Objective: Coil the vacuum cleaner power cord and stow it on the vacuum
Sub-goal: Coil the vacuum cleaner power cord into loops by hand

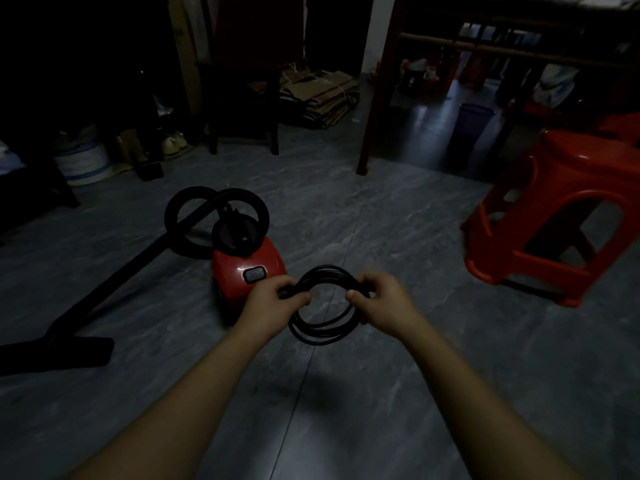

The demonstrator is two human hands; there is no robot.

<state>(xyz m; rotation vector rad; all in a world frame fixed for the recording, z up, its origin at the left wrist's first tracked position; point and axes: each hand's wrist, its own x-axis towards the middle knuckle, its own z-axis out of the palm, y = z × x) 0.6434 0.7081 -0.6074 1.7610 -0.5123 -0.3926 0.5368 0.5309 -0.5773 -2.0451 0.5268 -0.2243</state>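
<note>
Two bare forearms are stretching forward from the bottom edge, and both hands are meeting over the grey tiled floor (381,403). Between them the power cord (320,336) is hanging as a coil of several black loops, held in the air just to the right of the vacuum (242,268). The coil is forming an oval whose opening is facing up toward the camera, with its long axis running away from the person. The left hand (273,301) is pinching the left side of the loops between its curled fingers and thumb. The right hand (382,301) is gripping the right side with its fingers curled round the strands.

The red vacuum is sitting on the floor, lengthwise away from the camera, with its grey button facing up. Its near end is lying partly behind the left hand. The black hose (188,216) is looping twice at the far end, and the wand (121,271) is slanting down to the left toward the floor head (59,355), which the left edge is cutting off.

The plug and the spot where the cord is joining the vacuum are not showing. The room is dim, so the furniture at the back is fading into shadow. A red stool (557,216) is standing well apart to the right.
</note>
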